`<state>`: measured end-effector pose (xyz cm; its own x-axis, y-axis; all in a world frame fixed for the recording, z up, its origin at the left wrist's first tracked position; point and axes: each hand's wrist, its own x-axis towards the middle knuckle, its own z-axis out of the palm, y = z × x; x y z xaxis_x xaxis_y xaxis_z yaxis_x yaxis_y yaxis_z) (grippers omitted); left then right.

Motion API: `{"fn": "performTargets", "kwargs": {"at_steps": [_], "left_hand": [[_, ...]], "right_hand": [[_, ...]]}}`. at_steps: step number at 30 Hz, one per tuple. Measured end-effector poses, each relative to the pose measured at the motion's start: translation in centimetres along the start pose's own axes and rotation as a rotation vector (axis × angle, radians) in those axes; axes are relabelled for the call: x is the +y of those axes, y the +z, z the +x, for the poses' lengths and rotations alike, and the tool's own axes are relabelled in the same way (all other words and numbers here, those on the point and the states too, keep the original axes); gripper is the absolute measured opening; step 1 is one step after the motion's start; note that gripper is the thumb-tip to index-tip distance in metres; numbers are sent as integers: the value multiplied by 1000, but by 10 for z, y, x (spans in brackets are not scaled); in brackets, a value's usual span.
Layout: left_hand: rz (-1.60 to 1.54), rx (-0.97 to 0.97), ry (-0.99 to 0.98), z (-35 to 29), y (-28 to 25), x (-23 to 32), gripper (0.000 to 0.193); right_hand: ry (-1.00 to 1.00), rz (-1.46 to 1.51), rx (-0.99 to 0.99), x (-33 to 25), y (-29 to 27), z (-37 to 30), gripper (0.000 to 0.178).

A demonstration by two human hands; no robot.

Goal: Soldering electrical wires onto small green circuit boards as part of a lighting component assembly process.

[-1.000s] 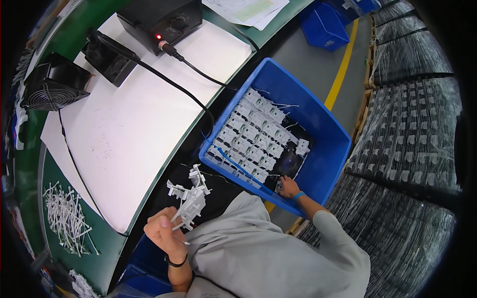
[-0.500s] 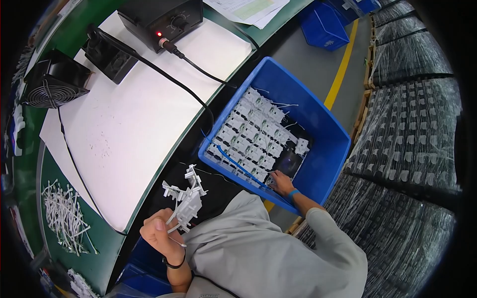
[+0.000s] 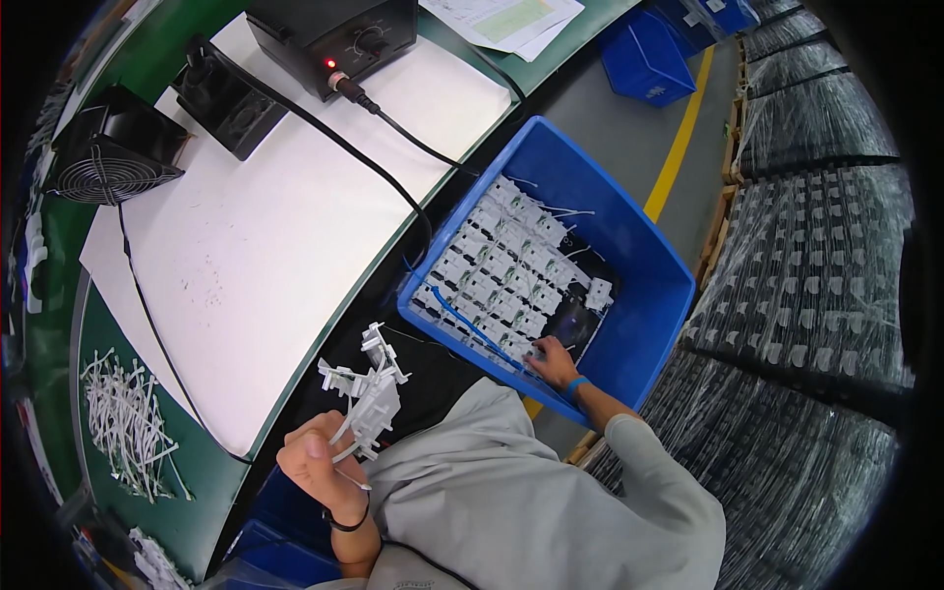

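My left hand (image 3: 320, 464) is closed around the wires of a small cluster of white moulded plastic housings (image 3: 374, 401). The cluster stands up above the fingers, over my lap, with thin white leads trailing from it. My right hand (image 3: 554, 362) reaches into the near right part of a blue plastic bin (image 3: 644, 280). Its fingers are bent down among the white housings (image 3: 482, 258) lying there in rows, and whatever is between them is hidden. A blue strap or cord (image 3: 462, 320) runs over the housings to just beside these fingers.
At left, a green bench (image 3: 211, 492) carries a white sheet (image 3: 256, 246), a pile of white wires (image 3: 128, 423), a black fan (image 3: 113, 147) and a black control box (image 3: 334, 44) with a cable. Plastic-wrapped pallet stacks (image 3: 806, 265) stand at right. Another blue bin (image 3: 644, 64) sits behind.
My right hand has shifted slightly left and toward me within the bin, its fingers bent lower. My left hand keeps its hold on the cluster. The whole view has turned a little.
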<state>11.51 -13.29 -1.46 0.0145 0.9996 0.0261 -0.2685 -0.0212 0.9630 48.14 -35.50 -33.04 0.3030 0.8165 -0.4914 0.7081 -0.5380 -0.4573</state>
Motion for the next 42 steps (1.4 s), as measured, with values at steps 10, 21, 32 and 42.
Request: {"fn": "performTargets", "kwargs": {"at_steps": [10, 21, 32, 42], "left_hand": [[-32, -62, 14, 2, 1, 0, 40], [-49, -39, 6, -2, -7, -6, 35], [-70, -24, 18, -9, -12, -9, 32], [31, 89, 51, 0, 2, -3, 54]], "right_hand": [[1110, 917, 27, 85, 56, 65, 21], [341, 894, 287, 9, 36, 58, 19], [118, 473, 140, -33, 22, 71, 16], [-200, 33, 23, -65, -9, 59, 40]]}}
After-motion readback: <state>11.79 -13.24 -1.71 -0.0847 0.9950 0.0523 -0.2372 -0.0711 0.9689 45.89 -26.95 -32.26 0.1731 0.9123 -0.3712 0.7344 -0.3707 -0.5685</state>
